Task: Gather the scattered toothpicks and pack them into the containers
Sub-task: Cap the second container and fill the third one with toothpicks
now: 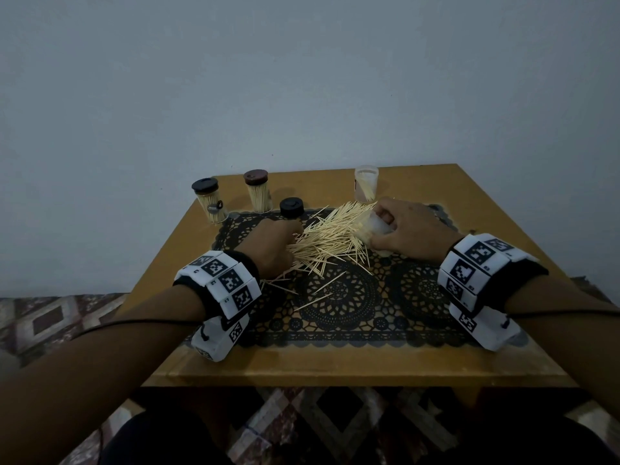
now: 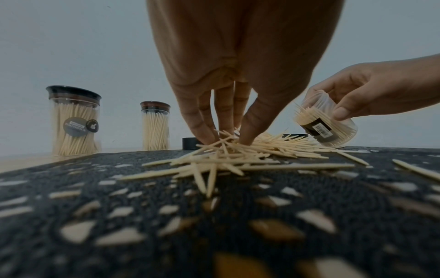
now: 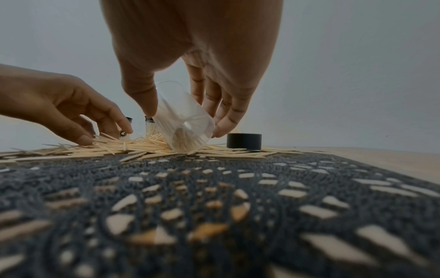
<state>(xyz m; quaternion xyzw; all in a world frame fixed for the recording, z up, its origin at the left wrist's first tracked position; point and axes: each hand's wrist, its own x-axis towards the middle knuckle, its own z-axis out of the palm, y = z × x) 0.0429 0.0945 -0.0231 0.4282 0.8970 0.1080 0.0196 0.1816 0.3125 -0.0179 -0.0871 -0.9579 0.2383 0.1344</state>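
Observation:
A heap of loose toothpicks (image 1: pixel 330 237) lies on the black lace mat (image 1: pixel 339 317). My left hand (image 1: pixel 291 244) is at the heap's left edge, where thumb and fingers (image 2: pixel 202 129) pinch a small bunch of toothpicks (image 2: pixel 221 150). My right hand (image 1: pixel 380 229) grips a clear container (image 1: pixel 372 231) at the heap's right edge. The container (image 2: pixel 326 122) is tilted and partly filled with toothpicks, its mouth turned toward the left hand. In the right wrist view its base (image 3: pixel 188 142) rests on the heap, between thumb and fingers (image 3: pixel 223 126).
Two lidded jars full of toothpicks (image 1: pixel 210 204) (image 1: pixel 259 193) stand at the back left. An open clear container (image 1: pixel 366 184) holding a few toothpicks stands at the back right. A loose black lid (image 1: pixel 292 208) sits behind the left hand, and another black lid (image 3: pixel 244 141) beside the right. Stray toothpicks (image 1: pixel 312 302) lie nearer me.

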